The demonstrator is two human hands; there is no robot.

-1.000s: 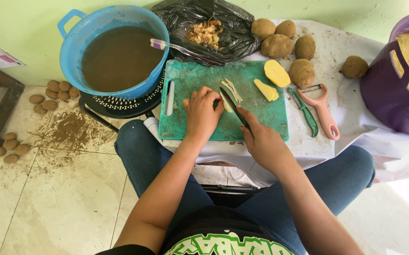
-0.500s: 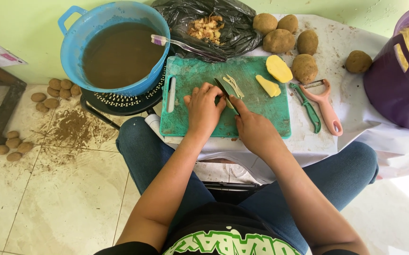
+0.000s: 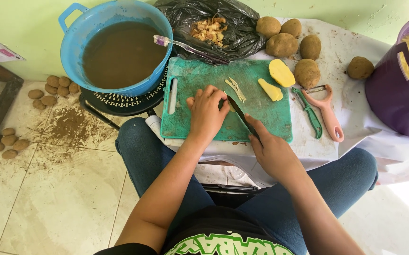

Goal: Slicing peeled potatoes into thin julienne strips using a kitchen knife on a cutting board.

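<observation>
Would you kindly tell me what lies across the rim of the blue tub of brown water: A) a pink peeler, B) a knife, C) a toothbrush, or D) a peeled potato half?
C: a toothbrush rests across the rim of the blue tub, its bristled head over the water.

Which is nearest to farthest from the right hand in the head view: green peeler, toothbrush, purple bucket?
From the right hand:
1. Green peeler, on the cloth just right of the cutting board.
2. Toothbrush, up left, lying across the rim of the blue tub.
3. Purple bucket, at the far right edge.
</observation>
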